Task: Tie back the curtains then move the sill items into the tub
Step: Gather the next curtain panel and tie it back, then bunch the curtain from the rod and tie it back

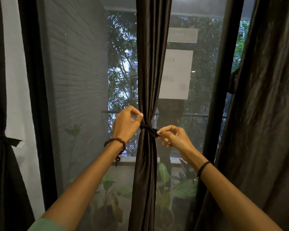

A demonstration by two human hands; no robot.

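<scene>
Both arms reach out, left hand pinching one end of the tie, right hand pinching the other end. Between them, the dark satin curtain is cinched into a narrow bunch. Behind it: window glass, brick wall, leafy plants.

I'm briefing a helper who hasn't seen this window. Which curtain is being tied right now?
Face the big glass window. The middle curtain hangs at its centre, cinched by a dark tie pinched by the left hand and right hand. The left curtain is already tied; the right curtain hangs loose.
</scene>
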